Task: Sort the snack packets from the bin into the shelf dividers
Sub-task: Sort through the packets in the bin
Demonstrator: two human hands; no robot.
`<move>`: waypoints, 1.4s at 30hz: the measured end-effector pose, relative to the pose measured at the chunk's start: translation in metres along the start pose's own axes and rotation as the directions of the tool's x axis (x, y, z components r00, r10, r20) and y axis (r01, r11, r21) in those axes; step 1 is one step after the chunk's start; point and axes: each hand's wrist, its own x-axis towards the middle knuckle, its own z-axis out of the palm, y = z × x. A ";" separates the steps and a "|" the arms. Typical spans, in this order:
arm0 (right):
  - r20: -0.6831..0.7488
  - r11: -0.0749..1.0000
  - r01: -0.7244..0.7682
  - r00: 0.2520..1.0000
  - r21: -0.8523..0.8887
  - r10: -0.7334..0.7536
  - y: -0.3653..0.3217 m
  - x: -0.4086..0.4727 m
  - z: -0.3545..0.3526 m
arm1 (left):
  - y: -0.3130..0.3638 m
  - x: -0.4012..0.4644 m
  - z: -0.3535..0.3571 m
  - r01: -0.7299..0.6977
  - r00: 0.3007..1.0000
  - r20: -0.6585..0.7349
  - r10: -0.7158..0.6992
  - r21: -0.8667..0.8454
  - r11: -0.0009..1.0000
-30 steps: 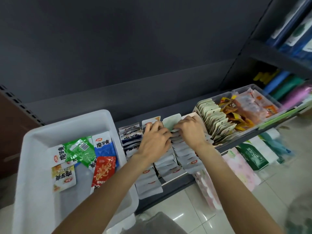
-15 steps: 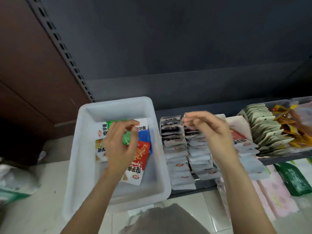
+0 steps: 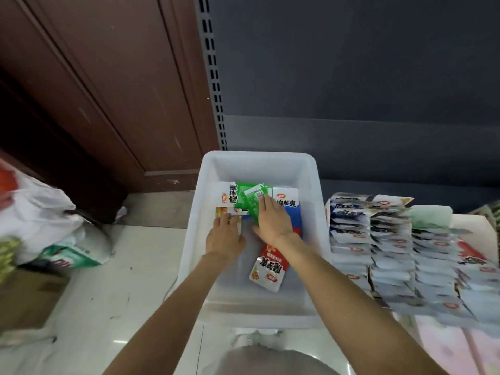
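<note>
Hands, both inside white plastic bin (image 3: pixel 311 212). Right hand (image 3: pixel 273 220): fingers extended flat across glossy green foil snack packet (image 3: pixel 250 201), not gripping. Left hand (image 3: pixel 224 236): fingertips on yellow-white packet (image 3: pixel 224 211); grip unclear. Likely light, limp, slippery; best pinched at sealed edge.

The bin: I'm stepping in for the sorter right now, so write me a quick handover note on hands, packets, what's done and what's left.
Left hand: in the white bin, fingertips on the yellow packet at its left side; a grip is not plain.
Right hand: fingers lie flat on the green packet in the middle of the pile.
In the bin too: two white packets at the back, a blue packet under the right hand, a red packet nearer the person.
Done: the shelf rows to the right already hold many packets.
Left: lift out and sort every packet in the bin.
</note>
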 end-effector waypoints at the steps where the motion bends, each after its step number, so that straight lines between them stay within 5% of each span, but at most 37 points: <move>1: -0.015 0.995 0.006 1.000 -0.097 -0.008 -0.002 -0.003 0.005 | 0.001 0.000 0.000 0.002 1.000 0.004 -0.002 -0.001 1.000; 3: -0.034 0.978 0.035 0.998 -0.207 -0.043 -0.010 -0.015 0.009 | 0.003 0.000 0.000 0.014 1.000 0.022 -0.014 -0.035 0.999; 6: -0.024 0.992 0.055 0.998 -0.115 -0.058 -0.022 -0.032 0.006 | 0.003 0.000 -0.003 0.079 0.996 -0.017 -0.088 -0.283 0.956; 8: -0.065 1.000 0.023 0.998 0.002 -0.023 -0.022 -0.040 0.000 | 0.004 -0.004 -0.006 0.106 0.984 -0.070 -0.163 -0.504 0.857; 10: -0.210 0.963 -0.023 0.974 0.269 0.082 -0.019 -0.048 -0.012 | 0.006 -0.010 -0.014 0.132 0.967 -0.043 -0.253 -0.761 0.635; 11: -0.263 0.885 -0.045 0.947 0.464 0.186 -0.017 -0.053 -0.019 | 0.009 -0.015 -0.021 0.156 0.961 0.017 -0.278 -0.858 0.489; 13: -0.198 0.541 -0.062 0.891 0.839 0.409 -0.011 -0.062 -0.031 | 0.013 -0.024 -0.033 0.198 0.963 0.134 -0.233 -0.940 0.279; 15: 0.017 0.085 -0.062 0.894 0.994 0.448 -0.004 -0.071 -0.045 | 0.018 -0.031 -0.044 0.188 0.979 0.163 -0.123 -0.956 0.227; 17: 0.117 -0.144 -0.068 0.923 0.987 0.367 0.000 -0.080 -0.055 | 0.024 -0.038 -0.053 0.126 0.992 0.122 -0.032 -0.961 0.247; 23: 0.049 -0.120 -0.014 0.955 0.993 0.294 0.007 -0.114 -0.084 | 0.054 -0.057 -0.080 -0.062 0.997 -0.047 0.065 -0.965 0.253; 25: 0.038 -0.087 -0.014 0.957 0.996 0.287 0.013 -0.129 -0.090 | 0.069 -0.061 -0.087 -0.097 0.994 -0.088 0.058 -0.977 0.188; 28: 0.011 -0.204 0.086 0.903 0.975 0.430 0.031 -0.151 -0.099 | 0.105 -0.066 -0.091 -0.101 0.991 -0.095 0.091 -0.993 0.059; 32: -0.031 -0.362 0.296 0.809 0.884 0.586 0.080 -0.185 -0.111 | 0.154 -0.055 -0.101 -0.140 0.973 -0.124 0.194 -0.987 0.073; 34: -0.089 -0.293 0.391 0.716 0.873 0.692 0.108 -0.206 -0.114 | 0.180 -0.043 -0.104 -0.203 0.934 -0.148 0.324 -0.969 0.144; 36: -0.183 -0.069 0.401 0.557 0.914 0.810 0.133 -0.227 -0.116 | 0.211 -0.030 -0.095 -0.331 0.845 -0.150 0.513 -0.901 0.281; 39: -0.492 0.481 0.113 0.291 0.869 0.821 0.172 -0.252 -0.115 | 0.256 -0.014 -0.064 -0.554 0.750 -0.193 0.633 -0.705 0.442; 42: -0.713 0.752 -0.123 0.251 0.648 0.655 0.205 -0.261 -0.120 | 0.292 -0.003 -0.042 -0.696 0.700 -0.250 0.668 -0.449 0.561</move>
